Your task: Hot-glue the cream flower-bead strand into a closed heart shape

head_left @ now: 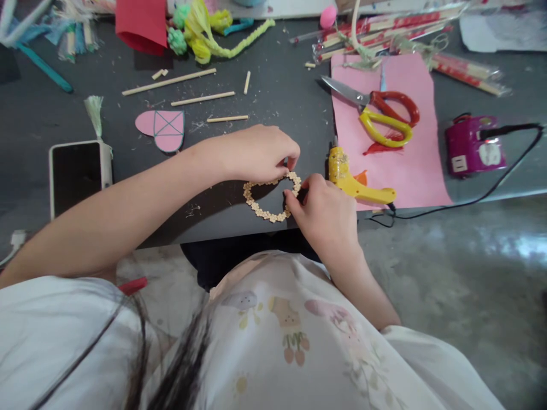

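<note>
A ring made of small pale wooden pieces [261,208] lies near the front edge of the dark grey table [277,108]. My left hand [256,152] reaches across from the left, its fingertips pinched together at the ring's upper right part. My right hand [322,213] comes from below, fingers curled and pinched on the ring's right side. Both hands touch the ring. What sits between the fingertips is too small to make out.
A yellow glue gun [354,181] lies just right of my right hand, on a pink paper sheet [410,165] with red and yellow scissors [384,114]. A magenta device [472,145] with a black cable, wooden sticks [168,82], a pink heart cutout [162,130] and a phone [79,173] lie around.
</note>
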The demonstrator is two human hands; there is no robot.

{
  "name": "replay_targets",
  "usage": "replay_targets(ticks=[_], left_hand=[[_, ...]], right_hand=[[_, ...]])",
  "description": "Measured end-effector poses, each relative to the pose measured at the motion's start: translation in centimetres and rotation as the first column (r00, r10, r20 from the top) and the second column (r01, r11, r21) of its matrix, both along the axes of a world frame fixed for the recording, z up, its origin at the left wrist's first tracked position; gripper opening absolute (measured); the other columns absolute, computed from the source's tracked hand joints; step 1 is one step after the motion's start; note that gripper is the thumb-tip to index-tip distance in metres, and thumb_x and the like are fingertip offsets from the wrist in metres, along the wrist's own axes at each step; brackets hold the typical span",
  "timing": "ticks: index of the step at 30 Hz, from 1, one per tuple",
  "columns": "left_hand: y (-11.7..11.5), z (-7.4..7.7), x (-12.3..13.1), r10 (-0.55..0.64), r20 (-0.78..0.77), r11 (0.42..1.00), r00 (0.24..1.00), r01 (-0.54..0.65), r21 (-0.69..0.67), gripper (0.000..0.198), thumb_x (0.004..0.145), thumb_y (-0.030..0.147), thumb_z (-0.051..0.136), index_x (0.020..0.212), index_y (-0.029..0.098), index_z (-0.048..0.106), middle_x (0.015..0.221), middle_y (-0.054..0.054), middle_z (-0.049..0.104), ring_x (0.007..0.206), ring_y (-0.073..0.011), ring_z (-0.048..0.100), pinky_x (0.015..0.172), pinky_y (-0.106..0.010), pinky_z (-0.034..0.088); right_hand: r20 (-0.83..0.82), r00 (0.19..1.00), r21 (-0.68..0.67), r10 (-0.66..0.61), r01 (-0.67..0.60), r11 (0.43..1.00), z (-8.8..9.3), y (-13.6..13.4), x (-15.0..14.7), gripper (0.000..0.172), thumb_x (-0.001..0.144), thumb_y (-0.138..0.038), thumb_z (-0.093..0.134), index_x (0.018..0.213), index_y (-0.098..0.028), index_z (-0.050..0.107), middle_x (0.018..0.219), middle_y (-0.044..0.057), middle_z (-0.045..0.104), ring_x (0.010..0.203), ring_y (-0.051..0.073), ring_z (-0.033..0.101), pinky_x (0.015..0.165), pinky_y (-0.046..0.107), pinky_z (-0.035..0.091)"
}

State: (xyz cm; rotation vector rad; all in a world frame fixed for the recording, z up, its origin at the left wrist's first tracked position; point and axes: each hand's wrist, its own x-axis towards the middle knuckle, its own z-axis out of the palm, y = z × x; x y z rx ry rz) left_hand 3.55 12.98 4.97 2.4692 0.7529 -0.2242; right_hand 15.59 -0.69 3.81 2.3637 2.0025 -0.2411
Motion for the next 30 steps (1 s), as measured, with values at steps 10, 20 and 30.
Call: replay_targets(ticks=[10, 20, 30], left_hand=[[-0.1, 0.6, 0.3, -0.061, -0.114, 0.996, 0.992, 0.068, 0.062, 0.033, 0.086, 0.025, 0.051, 0.112, 0.023, 0.072, 0.096, -0.003, 0.073, 0.09, -0.0212, 0.069, 0.083, -0.03, 0.045], [-0.1, 0.4, 0.1, -0.066, -0.076, 0.992, 0.995, 0.074, 0.106, 0.028, 0.084, 0.023, 0.052, 0.103, 0.022, 0.073, 0.089, -0.002, 0.071, 0.082, -0.018, 0.067, 0.072, -0.027, 0.043], [-3.4, 2.3, -4.9, 0.019, -0.023, 0.944, 1.0, -0.01, 0.33, 0.03, 0.095, 0.029, 0.042, 0.097, 0.019, 0.07, 0.09, -0.006, 0.069, 0.091, -0.0224, 0.066, 0.077, -0.031, 0.045]], right_hand=[[-0.023, 0.999, -0.028, -0.038, 0.037, 0.999, -0.2, 0.2, 0.1, 0.032, 0.097, -0.044, 0.05, 0.099, -0.014, 0.059, 0.079, 0.01, 0.069, 0.076, 0.028, 0.066, 0.059, 0.032, 0.034], [-0.009, 0.999, -0.039, -0.044, 0.044, 0.998, -0.2, 0.5, -0.1, 0.034, 0.097, -0.046, 0.05, 0.098, -0.013, 0.06, 0.081, 0.01, 0.069, 0.076, 0.027, 0.066, 0.058, 0.033, 0.034], [-0.01, 0.999, -0.037, -0.036, 0.035, 0.999, -0.2, 0.5, 0.1, 0.033, 0.097, -0.046, 0.051, 0.098, -0.014, 0.059, 0.081, 0.01, 0.069, 0.075, 0.027, 0.066, 0.058, 0.033, 0.034]])
